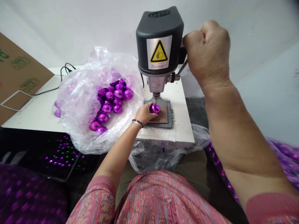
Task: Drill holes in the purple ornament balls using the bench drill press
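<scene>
My left hand pinches a shiny purple faceted ball between thumb and fingers. The ball rests on a brown board on the grey base plate of a small drill press. Directly above the ball is the press's chuck; whether the bit touches the ball I cannot tell. Up at the right side of the black motor housing, my right hand is closed around the feed lever, whose grip is hidden in the fist.
Left of the press, a clear plastic bag lies open with several purple balls. A cardboard box stands at the far left of the white table. Dark crumbs surround the base plate. More purple balls sit below the table.
</scene>
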{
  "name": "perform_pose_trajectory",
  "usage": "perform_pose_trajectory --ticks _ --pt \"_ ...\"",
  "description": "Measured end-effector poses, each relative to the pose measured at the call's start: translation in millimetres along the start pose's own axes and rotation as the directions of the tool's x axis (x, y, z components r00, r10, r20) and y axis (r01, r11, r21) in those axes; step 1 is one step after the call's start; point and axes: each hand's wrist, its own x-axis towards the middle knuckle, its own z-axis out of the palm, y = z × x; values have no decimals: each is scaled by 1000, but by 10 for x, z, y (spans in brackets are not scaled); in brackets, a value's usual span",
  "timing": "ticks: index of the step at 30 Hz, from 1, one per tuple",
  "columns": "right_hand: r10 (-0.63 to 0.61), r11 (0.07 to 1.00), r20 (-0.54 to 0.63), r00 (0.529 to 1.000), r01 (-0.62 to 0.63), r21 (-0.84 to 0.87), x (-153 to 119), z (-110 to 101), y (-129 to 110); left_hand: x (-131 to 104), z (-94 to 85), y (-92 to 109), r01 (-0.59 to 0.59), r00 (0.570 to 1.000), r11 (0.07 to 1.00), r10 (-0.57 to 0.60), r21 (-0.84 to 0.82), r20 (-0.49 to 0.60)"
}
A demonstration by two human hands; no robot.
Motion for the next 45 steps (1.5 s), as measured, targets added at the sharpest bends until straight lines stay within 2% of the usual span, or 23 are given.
perform_pose_trajectory --ticks 3,8,12,14,18,24,30,36,42,45 --pt "-13 1000 -7 1000 13 10 -10 4 3 -9 46 22 -100 995 991 102 89 -10" --pt "-50 999 -29 998 50 5 -49 -1 38 -10 92 -8 -30 999 998 29 51 20" --pt "-136 990 -66 988 138 27 -229 10 190 -18 121 -43 15 1000 1000 -15 21 18" --pt "-204 976 -91 975 210 54 -357 28 304 -20 136 -59 -4 1000 1000 4 7 13" --pt "-359 924 -180 916 376 69 -564 76 494 -25 145 -70 -34 999 999 34 8 9" --pt "-355 931 -228 907 364 -2 -694 155 625 -41 137 -61 -27 1000 1000 27 15 9" --pt "-405 911 -284 869 410 -46 -847 229 769 -31 169 -96 -28 1000 1000 28 -7 -2" --pt "-399 912 -304 865 407 -39 -905 281 815 -24 192 -112 -42 999 999 42 -13 -9" --pt "-458 880 -392 798 469 -75 -933 358 887 -23 199 -127 -51 999 998 51 -22 -10" --pt "-469 872 -411 782 483 -75 -948 400 936 -21 202 -141 -57 998 998 57 -38 -10"
